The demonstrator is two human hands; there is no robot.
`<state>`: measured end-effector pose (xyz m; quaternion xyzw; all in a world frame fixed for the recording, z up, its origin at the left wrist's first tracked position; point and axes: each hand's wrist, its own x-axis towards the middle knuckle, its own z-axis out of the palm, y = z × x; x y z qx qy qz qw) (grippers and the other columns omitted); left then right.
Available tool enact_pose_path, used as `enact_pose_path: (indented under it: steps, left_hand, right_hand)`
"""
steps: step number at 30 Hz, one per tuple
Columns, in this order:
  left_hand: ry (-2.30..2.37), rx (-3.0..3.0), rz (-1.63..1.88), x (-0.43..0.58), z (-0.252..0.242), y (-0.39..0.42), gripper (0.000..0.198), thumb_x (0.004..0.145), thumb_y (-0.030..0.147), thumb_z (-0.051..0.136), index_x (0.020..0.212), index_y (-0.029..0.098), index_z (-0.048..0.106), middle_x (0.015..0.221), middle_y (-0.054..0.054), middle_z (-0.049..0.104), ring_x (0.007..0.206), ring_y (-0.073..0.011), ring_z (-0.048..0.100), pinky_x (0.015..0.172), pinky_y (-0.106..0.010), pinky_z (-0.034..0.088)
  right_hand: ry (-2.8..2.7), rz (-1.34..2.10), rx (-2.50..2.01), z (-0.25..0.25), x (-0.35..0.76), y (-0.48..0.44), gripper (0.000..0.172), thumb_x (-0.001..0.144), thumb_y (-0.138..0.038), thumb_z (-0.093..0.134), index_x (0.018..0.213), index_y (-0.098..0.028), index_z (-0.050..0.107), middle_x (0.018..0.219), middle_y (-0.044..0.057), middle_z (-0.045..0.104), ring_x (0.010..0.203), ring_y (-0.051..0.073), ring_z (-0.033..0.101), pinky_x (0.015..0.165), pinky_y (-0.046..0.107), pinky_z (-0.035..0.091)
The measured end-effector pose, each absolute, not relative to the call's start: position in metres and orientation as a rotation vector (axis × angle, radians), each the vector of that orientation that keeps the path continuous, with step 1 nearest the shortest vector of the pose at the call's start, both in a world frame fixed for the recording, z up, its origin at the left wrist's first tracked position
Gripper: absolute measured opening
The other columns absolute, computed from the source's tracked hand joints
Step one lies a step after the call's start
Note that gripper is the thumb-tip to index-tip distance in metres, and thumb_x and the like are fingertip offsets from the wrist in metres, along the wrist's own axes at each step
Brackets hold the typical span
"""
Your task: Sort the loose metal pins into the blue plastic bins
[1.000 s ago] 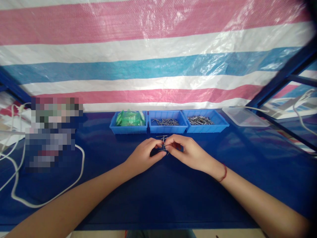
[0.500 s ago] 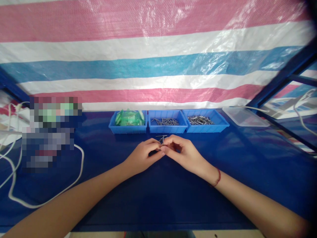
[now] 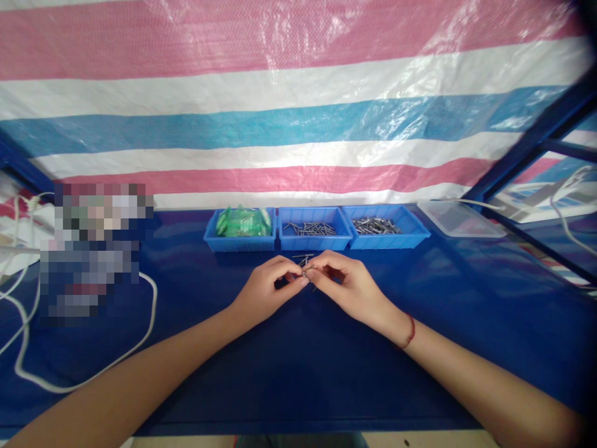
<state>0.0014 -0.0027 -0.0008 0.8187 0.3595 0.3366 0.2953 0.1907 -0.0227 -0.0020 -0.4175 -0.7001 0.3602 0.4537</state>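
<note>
My left hand [image 3: 270, 284] and my right hand [image 3: 344, 279] meet above the blue table, fingertips close together. Each is closed in a pinch around small, thin metal pieces at the point where they meet; these look like screws, though the fingers cover most of them. Just beyond the fingertips, a few loose screws [image 3: 305, 256] lie on the table in front of the middle bin. That blue bin [image 3: 317, 242] holds many thin, dark screws [image 3: 314, 229]. In the right blue bin [image 3: 394, 241] is a pile of shiny metal pieces [image 3: 373, 225].
On the left, a third blue bin [image 3: 240, 244] holds a green plastic bag [image 3: 245, 221]. A clear plastic lid [image 3: 461, 219] lies at the back right. White cable [image 3: 155, 305] loops across the left side, beside a blurred-out heap. A striped sheet [image 3: 298, 130] hangs behind.
Both hands stay in nearly the same place. The fingertips have shifted slightly, and a bit more of the metal between them shows.
</note>
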Motion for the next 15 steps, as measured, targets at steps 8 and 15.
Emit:
enact_pose_path:
  steps: [8, 15]
  left_hand:
    - [1.083, 2.11, 0.965, 0.002, 0.003, -0.005, 0.01, 0.085, 0.027, 0.06, 0.084, 0.018, 0.064, 0.08, -0.001, 0.065, 0.071, -0.0124, 0.059, 0.066, -0.024, 0.045]
    - [1.104, 2.218, 0.968, 0.001, -0.002, -0.005, 0.021, 0.084, 0.029, 0.061, 0.103, 0.02, 0.061, 0.089, -0.002, 0.066, 0.084, -0.0169, 0.06, 0.08, -0.03, 0.046]
  right_hand:
    - [-1.759, 0.84, -1.069, -0.002, 0.193, -0.021, 0.016, 0.086, -0.033, 0.056, 0.085, -0.02, 0.065, 0.076, 0.002, 0.058, 0.063, 0.013, 0.052, 0.058, 0.027, 0.044]
    - [-1.865, 0.561, -1.124, 0.006, 0.203, -0.014, 0.017, 0.087, -0.032, 0.055, 0.078, -0.021, 0.062, 0.078, 0.004, 0.061, 0.069, 0.016, 0.055, 0.061, 0.028, 0.043]
